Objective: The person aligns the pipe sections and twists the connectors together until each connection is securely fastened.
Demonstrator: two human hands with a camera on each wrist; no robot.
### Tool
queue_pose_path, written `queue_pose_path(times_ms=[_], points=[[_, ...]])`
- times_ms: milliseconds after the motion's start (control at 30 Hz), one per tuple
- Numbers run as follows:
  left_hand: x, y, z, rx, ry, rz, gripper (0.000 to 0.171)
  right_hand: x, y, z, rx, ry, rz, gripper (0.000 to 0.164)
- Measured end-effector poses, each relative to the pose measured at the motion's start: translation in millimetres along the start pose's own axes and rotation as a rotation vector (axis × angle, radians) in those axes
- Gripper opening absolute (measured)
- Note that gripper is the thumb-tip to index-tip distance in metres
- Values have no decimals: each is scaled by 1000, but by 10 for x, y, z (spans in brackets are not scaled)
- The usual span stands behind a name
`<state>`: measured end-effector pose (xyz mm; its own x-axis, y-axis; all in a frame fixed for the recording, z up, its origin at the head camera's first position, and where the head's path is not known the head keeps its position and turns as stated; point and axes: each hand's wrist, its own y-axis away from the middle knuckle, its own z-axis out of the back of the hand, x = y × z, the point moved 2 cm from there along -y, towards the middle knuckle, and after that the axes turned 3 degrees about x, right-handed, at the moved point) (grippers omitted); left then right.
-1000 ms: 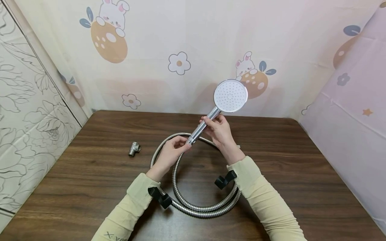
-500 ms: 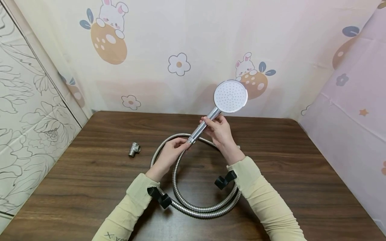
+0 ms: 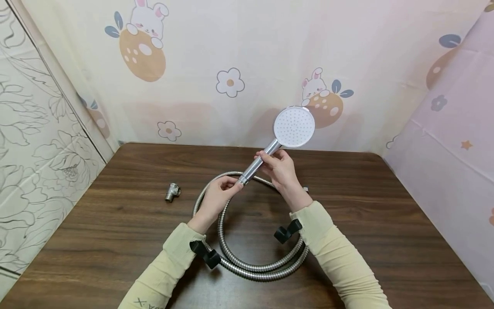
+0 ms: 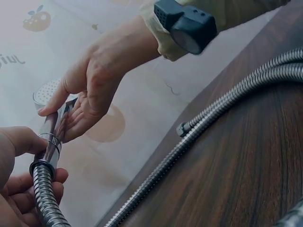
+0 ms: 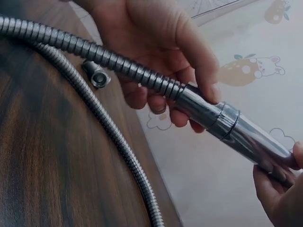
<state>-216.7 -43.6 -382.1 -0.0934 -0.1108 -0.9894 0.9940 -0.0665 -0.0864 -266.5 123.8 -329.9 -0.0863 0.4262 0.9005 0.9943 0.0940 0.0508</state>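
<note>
A chrome shower head [image 3: 294,127] with a round white face is held tilted above the table, its face at the upper right. My right hand [image 3: 281,171] grips the middle of its handle between thumb and fingers. At the handle's lower end, my left hand [image 3: 218,197] pinches the smooth chrome end fitting [image 5: 201,104] of a metal shower hose [image 3: 262,274]. In the right wrist view the fitting meets the handle end in line. The hose runs down from the left hand and lies in loops on the table, its other end fitting [image 4: 182,129] loose there.
A small chrome tee valve [image 3: 172,192] lies on the wooden table [image 3: 96,240] left of the hose loops. Patterned curtains [image 3: 193,51] hang behind and beside the table. Black wrist cameras [image 3: 287,231] sit on both cuffs.
The shower head has dipped slightly, and its face is turned a little. My left hand's fingers have shifted slightly at the fitting; both hands keep their holds.
</note>
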Motion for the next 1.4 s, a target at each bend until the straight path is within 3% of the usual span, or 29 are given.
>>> queue_pose_path(times_ms=[200,400,700,767,800,933,1067,1400], points=[[60,-12,1,-3,-42,67,19,-25,-42,41,-34,69,-94,23],[110,-15,-1,7,-45,113,23,-64,-55,89,-20,45,-175,20],[77,20,-2,108,-122,145,23,-132,-74,133,10,113,-240,36],[81,18,-2,115,-135,151,24,-143,-79,147,11,108,-244,34],[136,-10,0,116,-137,148,24,-147,-81,154,10,105,-244,33],[143,-4,10,116,-174,137,23,-181,-97,185,6,107,-237,19],[141,-1,21,107,-240,125,21,-224,-117,211,-19,140,-253,15],[121,4,36,82,-390,68,19,-297,-147,246,-54,205,-280,32]])
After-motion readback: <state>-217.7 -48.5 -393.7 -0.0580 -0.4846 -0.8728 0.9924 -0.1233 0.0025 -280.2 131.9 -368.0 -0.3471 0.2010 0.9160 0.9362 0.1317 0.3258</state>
